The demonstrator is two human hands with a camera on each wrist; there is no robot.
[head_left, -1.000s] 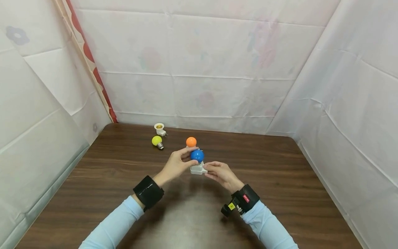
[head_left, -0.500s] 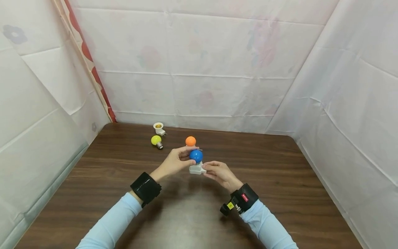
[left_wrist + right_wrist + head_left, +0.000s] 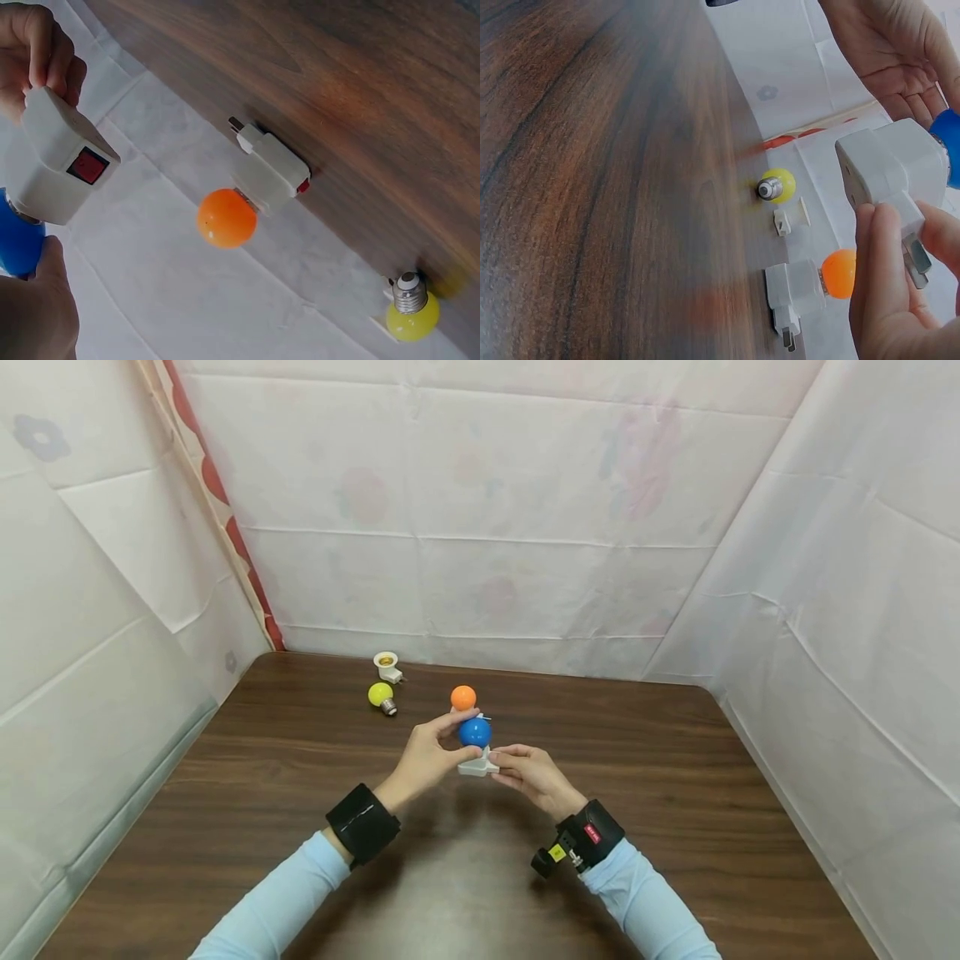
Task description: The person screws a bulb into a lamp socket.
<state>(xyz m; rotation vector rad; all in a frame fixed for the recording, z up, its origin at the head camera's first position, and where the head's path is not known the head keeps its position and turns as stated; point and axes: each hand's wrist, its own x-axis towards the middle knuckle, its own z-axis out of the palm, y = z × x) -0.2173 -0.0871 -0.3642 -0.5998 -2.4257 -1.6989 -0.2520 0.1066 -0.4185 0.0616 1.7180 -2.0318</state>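
My left hand (image 3: 424,760) holds a blue bulb (image 3: 476,732) between thumb and fingers. That bulb's base sits in a white plug-in lamp socket (image 3: 71,154), which has a red rocker switch (image 3: 88,165) on one side. My right hand (image 3: 536,781) pinches the socket near its metal plug prongs (image 3: 916,260). Both wrist views show the socket raised off the table. Just beyond the hands, an orange bulb (image 3: 463,697) stands in a second white socket (image 3: 799,286); the left hand partly hides this socket in the head view.
A yellow bulb (image 3: 380,695) lies on its side at the back left of the brown wooden table (image 3: 637,760). Behind it stands a third white socket (image 3: 387,667) with its opening up. White cloth (image 3: 480,510) hangs around the back and sides.
Both hands keep their hold in nearly the same place. My left fingers have shifted slightly round the blue bulb; the bulbs and sockets on the table have not moved.
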